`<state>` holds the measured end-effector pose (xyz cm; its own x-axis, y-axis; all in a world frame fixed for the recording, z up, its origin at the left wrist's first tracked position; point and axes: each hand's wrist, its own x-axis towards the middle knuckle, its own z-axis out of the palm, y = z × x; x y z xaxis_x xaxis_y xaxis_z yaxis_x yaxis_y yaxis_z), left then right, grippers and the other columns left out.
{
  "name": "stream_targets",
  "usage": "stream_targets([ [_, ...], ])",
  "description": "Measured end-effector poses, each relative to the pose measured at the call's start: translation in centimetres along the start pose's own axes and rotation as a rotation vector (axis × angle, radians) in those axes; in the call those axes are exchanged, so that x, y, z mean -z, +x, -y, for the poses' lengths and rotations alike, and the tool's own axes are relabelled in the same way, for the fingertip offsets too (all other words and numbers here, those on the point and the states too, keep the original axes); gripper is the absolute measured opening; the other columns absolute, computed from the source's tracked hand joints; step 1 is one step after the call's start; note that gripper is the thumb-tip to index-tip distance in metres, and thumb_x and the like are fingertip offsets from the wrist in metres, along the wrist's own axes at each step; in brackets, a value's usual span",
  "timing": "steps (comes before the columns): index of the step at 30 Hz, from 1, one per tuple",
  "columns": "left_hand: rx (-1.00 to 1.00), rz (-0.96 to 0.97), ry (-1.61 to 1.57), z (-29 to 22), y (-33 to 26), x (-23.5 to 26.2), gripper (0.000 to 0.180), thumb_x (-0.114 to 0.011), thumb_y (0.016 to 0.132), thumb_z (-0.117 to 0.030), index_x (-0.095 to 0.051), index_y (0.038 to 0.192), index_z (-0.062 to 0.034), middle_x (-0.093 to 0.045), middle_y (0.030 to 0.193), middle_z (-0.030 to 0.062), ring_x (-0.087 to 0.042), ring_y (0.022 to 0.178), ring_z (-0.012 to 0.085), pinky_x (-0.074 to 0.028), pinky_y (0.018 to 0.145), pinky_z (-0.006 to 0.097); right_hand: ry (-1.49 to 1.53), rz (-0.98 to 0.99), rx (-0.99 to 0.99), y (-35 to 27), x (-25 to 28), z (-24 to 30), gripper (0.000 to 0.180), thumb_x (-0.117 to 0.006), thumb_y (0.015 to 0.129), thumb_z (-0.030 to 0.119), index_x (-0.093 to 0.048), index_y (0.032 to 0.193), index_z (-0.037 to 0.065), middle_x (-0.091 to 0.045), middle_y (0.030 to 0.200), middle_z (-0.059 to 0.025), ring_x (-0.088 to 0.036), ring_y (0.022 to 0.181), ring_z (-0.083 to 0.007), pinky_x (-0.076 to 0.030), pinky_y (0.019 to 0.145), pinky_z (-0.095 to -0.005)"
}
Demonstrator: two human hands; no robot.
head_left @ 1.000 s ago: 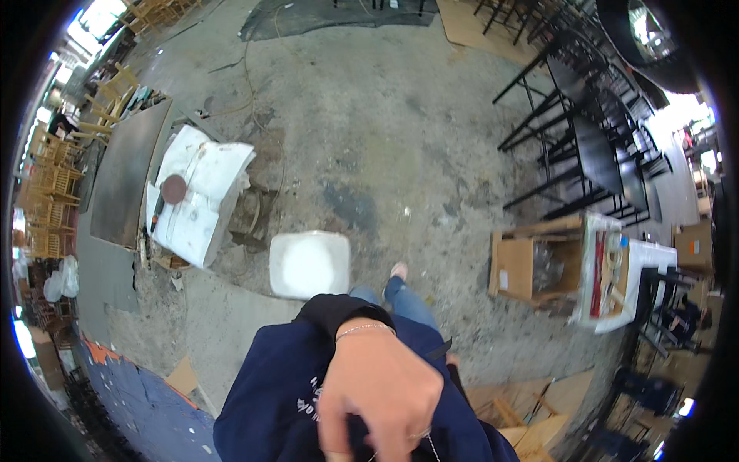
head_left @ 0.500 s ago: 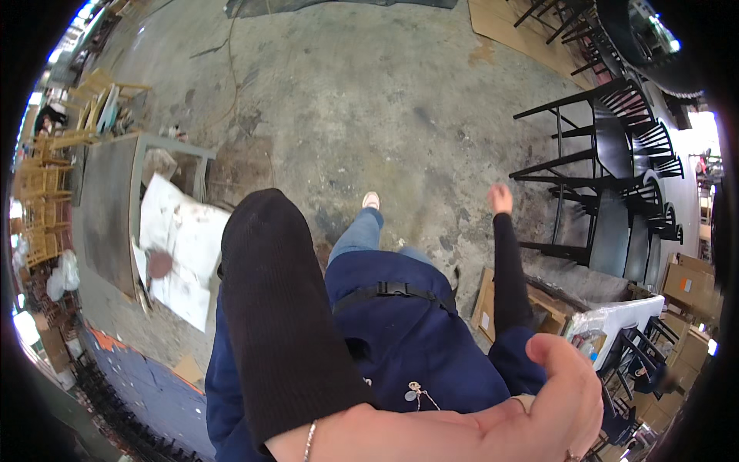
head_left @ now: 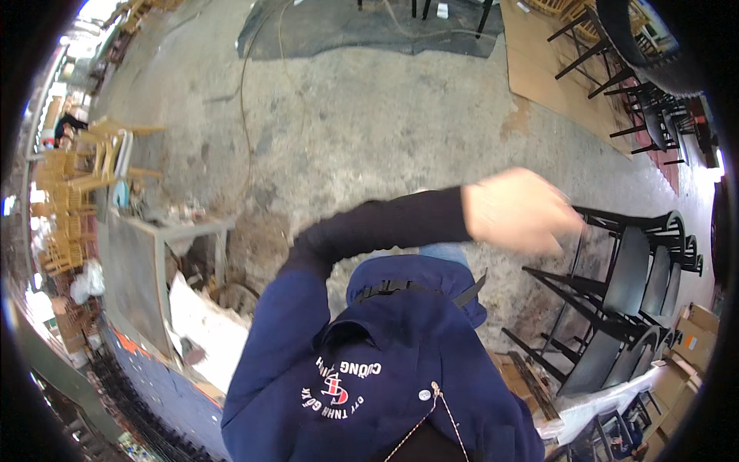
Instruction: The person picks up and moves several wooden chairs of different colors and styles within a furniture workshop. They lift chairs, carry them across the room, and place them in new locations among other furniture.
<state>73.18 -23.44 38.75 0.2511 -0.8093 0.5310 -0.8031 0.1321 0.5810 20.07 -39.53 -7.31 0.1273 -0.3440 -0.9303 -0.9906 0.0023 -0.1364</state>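
My left hand [head_left: 527, 212] reaches across in front of my body to the right, smeared by motion. Its forearm is in a black sleeve [head_left: 392, 223] below the navy work jacket [head_left: 308, 308]. I see nothing in the hand, though its finger shape is too blurred to read. Black wooden chairs [head_left: 627, 269], tipped over on the right, lie nearest to it; I cannot tell if it touches one. My right hand is out of view. Round my waist runs a black strap with a buckle [head_left: 385, 287], and a thin cord [head_left: 446, 408] hangs on my chest.
At left stands a grey bench [head_left: 135, 269] beside a stained white sheet [head_left: 204, 331]. Pale wooden chairs [head_left: 69, 208] are stacked behind it. Ahead, a dark mat [head_left: 369, 35] and a cardboard sheet [head_left: 554, 85] cover the concrete floor, where a hose [head_left: 245, 115] trails. Cardboard boxes [head_left: 693, 346] sit at right.
My left hand has moved forward, away from my chest. My right hand, hanging at my side before, has left the view. The black chairs appear nearer as I have shifted forward.
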Motion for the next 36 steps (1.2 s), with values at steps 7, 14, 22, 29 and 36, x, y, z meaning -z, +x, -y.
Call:
stream_targets([
  [7,1.315,-0.15,0.153,32.4,-27.8,-3.7,0.052,-0.058,0.082,-0.04,-0.051,0.114,0.0012,-0.062,0.1,0.0173,-0.059,0.094,0.0306,-0.047,0.08,0.038,0.67,0.011,0.621,15.8,10.1,60.6,0.012,-0.056,0.079,0.016,-0.056,0.084,0.005,-0.054,0.06,-0.0069,-0.053,0.052,-0.0173,-0.041,0.043,-0.0312],
  [14,2.531,-1.652,-0.761,32.2,-50.3,-7.6,0.04,-0.051,0.083,-0.045,-0.054,0.109,-0.0148,-0.059,0.091,0.012,-0.053,0.066,0.0256,-0.043,0.054,0.043,0.31,-0.033,1.329,1.2,10.4,111.1,0.022,-0.057,0.085,0.018,-0.058,0.102,0.003,-0.064,0.085,-0.0075,-0.061,0.078,-0.0127,-0.049,0.068,-0.0282],
  [22,2.078,-1.614,-0.937,62.7,-34.2,12.0,0.056,-0.053,0.084,-0.035,-0.035,0.129,-0.0069,-0.052,0.119,0.0172,-0.055,0.101,0.0288,-0.045,0.075,0.042,-0.71,0.054,0.949,0.1,10.0,114.8,0.047,-0.052,0.084,0.05,-0.058,0.103,0.008,-0.064,0.092,-0.0186,-0.06,0.088,-0.0344,-0.047,0.076,-0.0386],
  [29,1.231,-0.093,-0.497,83.6,0.4,30.2,0.033,-0.057,0.087,-0.03,-0.058,0.108,-0.004,-0.063,0.092,0.006,-0.059,0.08,0.014,-0.046,0.072,0.028,-0.379,0.094,0.795,-0.2,13.5,122.5,0.034,-0.056,0.084,0.039,-0.056,0.093,0.005,-0.06,0.072,-0.0154,-0.059,0.069,-0.0316,-0.044,0.062,-0.038],
  [36,1.401,0.032,-0.209,98.2,9.9,32.5,0.039,-0.059,0.083,-0.034,-0.057,0.11,-0.0055,-0.064,0.093,0.0135,-0.062,0.083,0.0232,-0.048,0.073,0.034,-0.614,-0.225,1.193,7.1,19.2,152.2,0.014,-0.055,0.084,0.022,-0.052,0.083,0.008,-0.059,0.071,-0.0112,-0.058,0.071,-0.0322,-0.046,0.06,-0.0421],
])
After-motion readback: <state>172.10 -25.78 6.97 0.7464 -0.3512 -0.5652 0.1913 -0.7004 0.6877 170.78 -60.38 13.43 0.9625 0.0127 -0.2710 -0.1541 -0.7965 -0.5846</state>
